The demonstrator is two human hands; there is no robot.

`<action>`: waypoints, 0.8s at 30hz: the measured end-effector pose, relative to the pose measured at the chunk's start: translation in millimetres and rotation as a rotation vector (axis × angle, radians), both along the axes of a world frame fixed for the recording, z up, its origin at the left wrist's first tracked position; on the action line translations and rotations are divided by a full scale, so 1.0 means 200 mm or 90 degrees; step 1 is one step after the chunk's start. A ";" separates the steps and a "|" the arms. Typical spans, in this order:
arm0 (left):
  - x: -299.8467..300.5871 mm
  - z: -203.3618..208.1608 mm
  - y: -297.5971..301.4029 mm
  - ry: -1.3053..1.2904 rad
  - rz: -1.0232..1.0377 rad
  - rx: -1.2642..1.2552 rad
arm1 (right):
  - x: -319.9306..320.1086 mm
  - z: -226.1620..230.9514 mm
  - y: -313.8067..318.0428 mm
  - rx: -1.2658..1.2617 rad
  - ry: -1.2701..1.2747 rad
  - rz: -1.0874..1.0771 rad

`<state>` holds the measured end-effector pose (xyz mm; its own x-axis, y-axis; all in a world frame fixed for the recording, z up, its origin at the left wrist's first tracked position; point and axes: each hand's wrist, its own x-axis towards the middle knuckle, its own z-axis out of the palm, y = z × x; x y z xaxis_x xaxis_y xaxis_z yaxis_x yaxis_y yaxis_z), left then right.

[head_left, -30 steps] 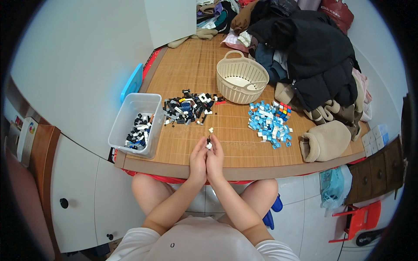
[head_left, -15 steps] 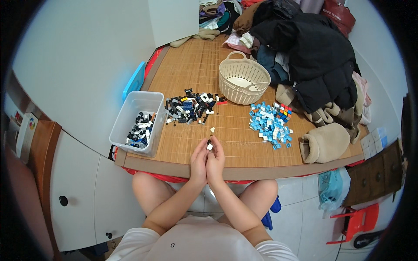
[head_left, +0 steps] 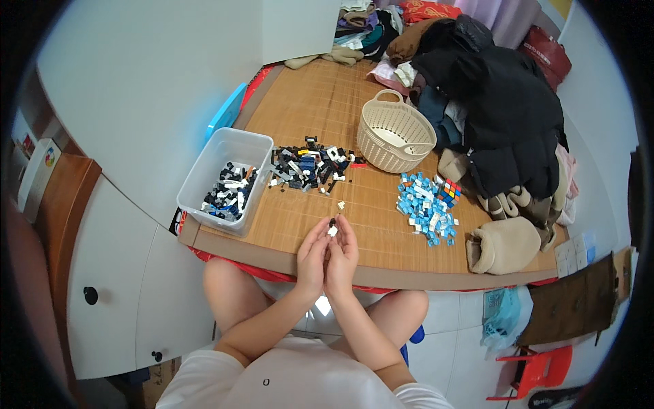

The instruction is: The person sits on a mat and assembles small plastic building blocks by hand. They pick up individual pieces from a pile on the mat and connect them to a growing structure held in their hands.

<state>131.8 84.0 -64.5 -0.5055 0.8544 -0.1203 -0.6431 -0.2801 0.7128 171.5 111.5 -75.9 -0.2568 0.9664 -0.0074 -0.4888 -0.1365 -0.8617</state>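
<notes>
Wearing a wht shirt w/ a dark printed mark, we pinched a small blk/wht brick pc btwn L hand & R hand, near the mat's edge.

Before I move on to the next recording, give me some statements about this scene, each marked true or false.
1. The left hand and right hand hold small black-and-white toy bricks between them. True.
2. The puzzle cube lies inside the beige basket. False: the cube is outside the basket, at the edge of the blue-and-white brick pile.
3. The clear plastic bin contains bricks. True.
4. The blue-and-white brick pile is left of both hands. False: it is to their right.
5. A small cream brick lies just beyond the fingertips. True.
</notes>
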 end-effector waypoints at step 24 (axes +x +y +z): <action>-0.52 0.32 -0.35 0.077 0.255 0.095 | -0.58 0.36 -0.27 0.097 0.036 0.301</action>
<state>28.1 13.4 -0.2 -0.8029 0.5919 0.0706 -0.3769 -0.5958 0.7092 56.3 57.8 -3.4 -0.6626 0.7336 0.1510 -0.4501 -0.2289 -0.8631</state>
